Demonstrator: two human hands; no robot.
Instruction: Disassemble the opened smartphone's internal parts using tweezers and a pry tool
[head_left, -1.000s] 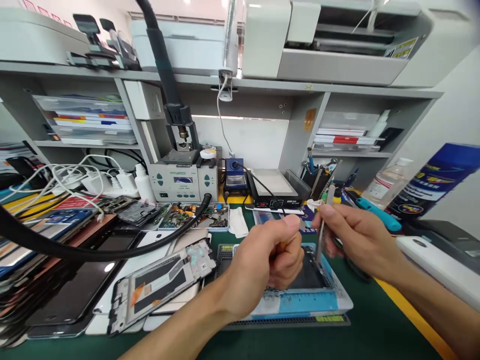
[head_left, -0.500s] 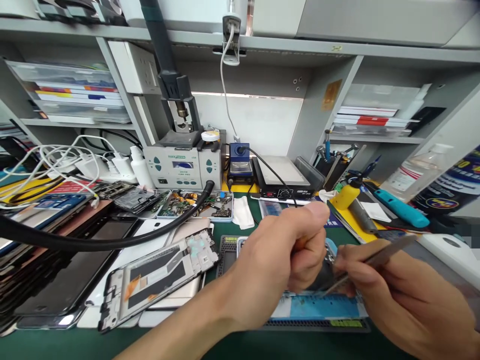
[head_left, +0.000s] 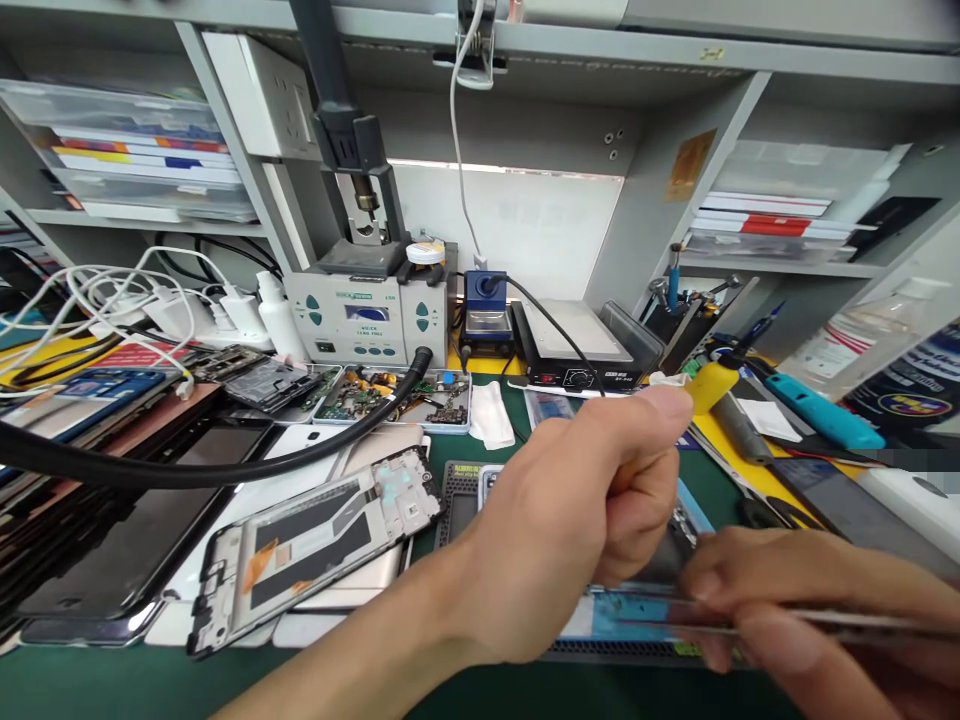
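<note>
My left hand (head_left: 577, 510) is clenched in a fist over the middle of the bench, thumb on top; a sliver of orange shows between the fingers, too hidden to name. Just below it lies a dark phone part (head_left: 670, 560) on a blue-faced holder (head_left: 622, 615). My right hand (head_left: 795, 610) comes in from the lower right and pinches a thin metal tool (head_left: 750, 620). The tool lies almost flat, its tip pointing left over the holder, and is blurred by motion.
A hot-air station (head_left: 367, 320) stands at the back, its black hose (head_left: 225, 462) sweeping left. Nearby are a phone frame (head_left: 315, 545), a parts tray (head_left: 390, 395), a heating plate (head_left: 570, 350), a yellow bottle (head_left: 712, 385) and a teal tool (head_left: 817, 420). Stacked phones (head_left: 112, 500) fill the left.
My right hand dropped from chest height to the lower right and turned the metal tool from upright to nearly flat. The left fist stayed clenched. The view tipped downward.
</note>
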